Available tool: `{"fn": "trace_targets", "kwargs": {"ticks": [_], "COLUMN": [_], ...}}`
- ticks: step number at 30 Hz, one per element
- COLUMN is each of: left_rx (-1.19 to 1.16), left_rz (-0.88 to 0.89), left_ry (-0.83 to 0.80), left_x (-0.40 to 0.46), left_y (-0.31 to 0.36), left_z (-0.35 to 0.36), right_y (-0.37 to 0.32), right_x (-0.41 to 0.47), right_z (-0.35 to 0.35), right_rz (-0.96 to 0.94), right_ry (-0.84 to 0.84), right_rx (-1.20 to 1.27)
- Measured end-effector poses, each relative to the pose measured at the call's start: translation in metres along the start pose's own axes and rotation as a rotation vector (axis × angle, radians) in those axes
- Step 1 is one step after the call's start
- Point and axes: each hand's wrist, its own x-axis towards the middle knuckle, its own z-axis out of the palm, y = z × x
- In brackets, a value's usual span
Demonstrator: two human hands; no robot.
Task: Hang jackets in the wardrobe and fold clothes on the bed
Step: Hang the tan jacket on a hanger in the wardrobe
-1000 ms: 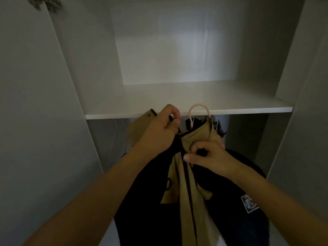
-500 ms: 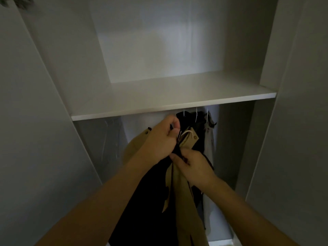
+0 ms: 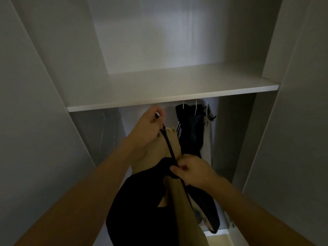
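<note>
While both hands grip it | jacket [image 3: 170, 197] spans left hand [image 3: 148, 124] to right hand [image 3: 190, 170]

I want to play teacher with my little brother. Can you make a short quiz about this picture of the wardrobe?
1. True or false: the left hand is raised just under the white shelf.
2. What does the right hand pinch? A) a shoe B) the tan and black jacket C) a book
3. Fill in: the hanging clothes are to the ____ of the left hand.

Key: 1 true; 2 B; 3 right
</note>
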Motion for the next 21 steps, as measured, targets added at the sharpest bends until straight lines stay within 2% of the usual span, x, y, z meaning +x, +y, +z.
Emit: {"fn": "trace_targets", "kwargs": {"ticks": [2, 4, 8, 9, 11, 12, 14, 16, 18, 21], "left_rx": [-0.074, -0.026, 0.145, 0.159, 0.107, 0.020, -0.164, -0.064, 0.112, 0.109], "left_rz": [0.057, 0.124, 0.154, 0.136, 0.105, 0.077, -0.046, -0.204, -0.324, -0.419], "left_ry": [-0.092, -0.125, 0.019, 0.042, -0.032, -0.093, -0.108, -0.094, -0.261, -0.531], "left_x": [0.002, 0.008, 0.010, 0.008, 0.005, 0.006, 0.010, 0.005, -0.003, -0.010], "left_y": [0.010, 0.019, 0.013, 0.008, 0.006, 0.005, -0.001, -0.015, -0.031, -0.036], "left_z": [-0.002, -0.003, -0.003, -0.001, 0.001, 0.000, -0.006, -0.009, -0.005, -0.001], "right_y": [-0.013, -0.018, -0.002, 0.001, 0.003, 0.002, 0.001, 0.001, 0.001, 0.001], "right_x": [0.013, 0.024, 0.028, 0.027, 0.025, 0.025, 0.022, 0.021, 0.020, 0.019], "right_z": [-0.001, 0.003, 0.004, 0.005, 0.008, 0.009, 0.009, 0.006, 0.003, 0.002], "right_rz": [-0.040, -0.051, 0.020, 0.029, 0.038, 0.041, 0.019, -0.016, -0.031, -0.036], "right_ry": [0.104, 0.121, 0.038, 0.019, 0.031, 0.067, 0.175, 0.248, 0.268, 0.259], "right_rx": [0.027, 0.134, 0.325, 0.330, 0.369, 0.402, 0.440, 0.438, 0.435, 0.411]}}
